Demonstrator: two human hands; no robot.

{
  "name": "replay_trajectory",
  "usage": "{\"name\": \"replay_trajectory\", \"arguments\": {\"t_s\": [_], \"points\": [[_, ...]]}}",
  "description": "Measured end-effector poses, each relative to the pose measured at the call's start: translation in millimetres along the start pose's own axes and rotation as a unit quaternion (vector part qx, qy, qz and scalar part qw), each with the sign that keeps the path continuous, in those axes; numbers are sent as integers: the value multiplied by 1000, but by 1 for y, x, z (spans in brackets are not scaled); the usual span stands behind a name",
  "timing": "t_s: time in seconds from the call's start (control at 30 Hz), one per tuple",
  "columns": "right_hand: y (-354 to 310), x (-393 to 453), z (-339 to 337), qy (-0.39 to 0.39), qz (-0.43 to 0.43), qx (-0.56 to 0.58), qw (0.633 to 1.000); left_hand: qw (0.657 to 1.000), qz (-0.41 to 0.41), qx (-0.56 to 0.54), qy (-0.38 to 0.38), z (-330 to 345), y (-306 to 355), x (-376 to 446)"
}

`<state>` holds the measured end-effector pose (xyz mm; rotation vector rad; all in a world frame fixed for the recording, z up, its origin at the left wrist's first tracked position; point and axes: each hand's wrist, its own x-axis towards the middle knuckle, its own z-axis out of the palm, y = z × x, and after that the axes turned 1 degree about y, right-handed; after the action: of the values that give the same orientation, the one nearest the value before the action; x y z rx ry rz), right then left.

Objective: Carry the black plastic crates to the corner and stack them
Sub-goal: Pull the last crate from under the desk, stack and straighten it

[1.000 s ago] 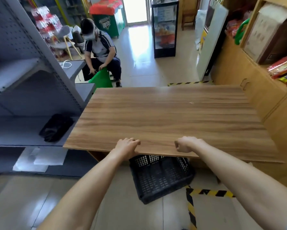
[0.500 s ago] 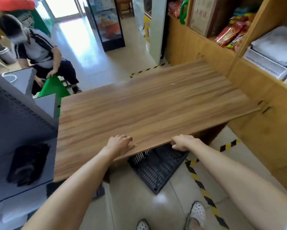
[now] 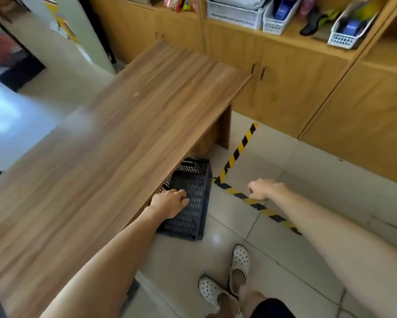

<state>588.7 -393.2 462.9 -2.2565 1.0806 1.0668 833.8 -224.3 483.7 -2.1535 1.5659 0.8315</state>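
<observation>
Crate: black plastic crate point(image 3: 190, 198) on the tiled floor point(image 3: 273, 171), half tucked under the near edge of the wooden surface point(image 3: 115, 143); open top up, perforated walls and base showing; only one crate in sight.
Left hand: left hand point(image 3: 170, 203) at the edge of the surface, directly over the crate; fingers point(image 3: 183, 197) loosely bent, gripping nothing; touching the board edge or hovering just clear of it, cannot tell.
Right hand: right hand point(image 3: 262, 189) in mid-air over the striped floor tape point(image 3: 236, 154), apart from the crate and the surface; fingers curled inward, nothing held.
Why so placed: crate stored under the surface, out of the walkway, so probably needs sliding out before a lift; both hands free and low, suited to a two-handed grab on the rim.
Stance: white clogs point(image 3: 225, 281) on the floor just short of the crate, body facing it.
Surroundings: wooden cabinets point(image 3: 291, 72) beyond the tape, white baskets point(image 3: 236, 17) on the shelf above.
Stage: judged early; crate not yet lifted, the corner not identifiable.
</observation>
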Motion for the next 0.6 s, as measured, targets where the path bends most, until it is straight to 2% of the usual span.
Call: {"name": "replay_trajectory", "arguments": {"t_s": [0.13, 0.3, 0.47, 0.6], "points": [[42, 4, 14, 4, 41, 63, 997, 999, 23, 26, -20, 1, 23, 35], [55, 31, 33, 7, 35, 132, 991, 999, 25, -1, -39, 17, 37, 87], [40, 70, 71, -44, 47, 127, 990, 991, -31, -116, -62, 60, 25, 134], [12, 117, 105, -56, 50, 149, 986, 960, -111, -249, -65, 111, 0, 164]]}}
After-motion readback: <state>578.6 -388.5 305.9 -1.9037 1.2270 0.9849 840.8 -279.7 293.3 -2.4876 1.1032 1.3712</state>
